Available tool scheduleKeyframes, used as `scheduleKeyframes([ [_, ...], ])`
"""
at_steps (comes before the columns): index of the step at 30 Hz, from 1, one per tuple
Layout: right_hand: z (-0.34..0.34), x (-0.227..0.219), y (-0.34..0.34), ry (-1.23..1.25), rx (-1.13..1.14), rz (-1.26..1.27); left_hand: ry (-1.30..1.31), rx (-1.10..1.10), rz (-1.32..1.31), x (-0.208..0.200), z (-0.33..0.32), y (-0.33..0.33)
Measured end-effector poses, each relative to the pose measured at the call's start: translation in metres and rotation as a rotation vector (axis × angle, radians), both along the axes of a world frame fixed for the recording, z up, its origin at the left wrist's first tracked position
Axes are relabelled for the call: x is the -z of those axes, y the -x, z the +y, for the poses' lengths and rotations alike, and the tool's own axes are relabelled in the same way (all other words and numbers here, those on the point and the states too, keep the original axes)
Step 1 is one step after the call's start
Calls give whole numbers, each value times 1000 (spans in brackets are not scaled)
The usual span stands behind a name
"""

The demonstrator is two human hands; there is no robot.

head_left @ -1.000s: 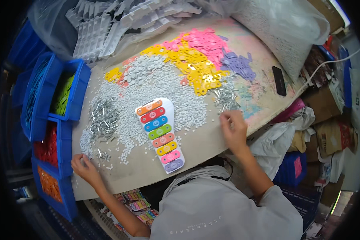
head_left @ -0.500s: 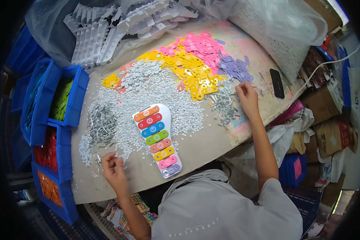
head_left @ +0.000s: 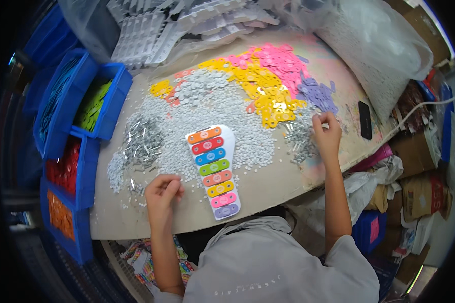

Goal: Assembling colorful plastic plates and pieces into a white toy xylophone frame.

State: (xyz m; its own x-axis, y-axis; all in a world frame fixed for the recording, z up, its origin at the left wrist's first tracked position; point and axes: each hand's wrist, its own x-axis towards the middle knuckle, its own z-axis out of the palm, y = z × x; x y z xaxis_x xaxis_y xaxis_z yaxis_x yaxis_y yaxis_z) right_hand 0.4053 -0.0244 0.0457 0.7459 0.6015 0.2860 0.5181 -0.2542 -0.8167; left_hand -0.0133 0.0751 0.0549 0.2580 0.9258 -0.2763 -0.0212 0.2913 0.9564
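A white toy xylophone (head_left: pixel 229 135) with a row of coloured bars lies in the middle of the table, its wide end away from me. My left hand (head_left: pixel 162 196) is just left of its narrow end, fingers curled toward the thumb; anything in them is too small to make out. At the right my right hand (head_left: pixel 327 137) is over the edge of a pile of metal pins (head_left: pixel 299 141), its fingertips pinched together, and what they hold is hidden. Another heap of pins (head_left: pixel 142 139) lies left of the xylophone, beyond my left hand.
Small white caps (head_left: pixel 197 111) spread across the table. Yellow bars (head_left: pixel 273 98), pink bars (head_left: pixel 283 63) and purple bars (head_left: pixel 316 93) lie at the back. Blue bins (head_left: pixel 85 174) line the left edge. A black phone (head_left: pixel 365 120) and a plastic sack (head_left: pixel 384 60) are at right.
My left hand has moved from beside the left pins toward the xylophone's narrow end. My right hand stays by the right pin pile. The whole view has shifted.
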Motion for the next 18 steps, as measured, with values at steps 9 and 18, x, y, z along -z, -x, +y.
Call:
scheduleKeyframes([
  [9,64,-21,119,-124,-504,249,108,193,-112,12,67,-38],
  [18,113,7,143,-66,-700,20,116,307,-112,21,92,-55],
])
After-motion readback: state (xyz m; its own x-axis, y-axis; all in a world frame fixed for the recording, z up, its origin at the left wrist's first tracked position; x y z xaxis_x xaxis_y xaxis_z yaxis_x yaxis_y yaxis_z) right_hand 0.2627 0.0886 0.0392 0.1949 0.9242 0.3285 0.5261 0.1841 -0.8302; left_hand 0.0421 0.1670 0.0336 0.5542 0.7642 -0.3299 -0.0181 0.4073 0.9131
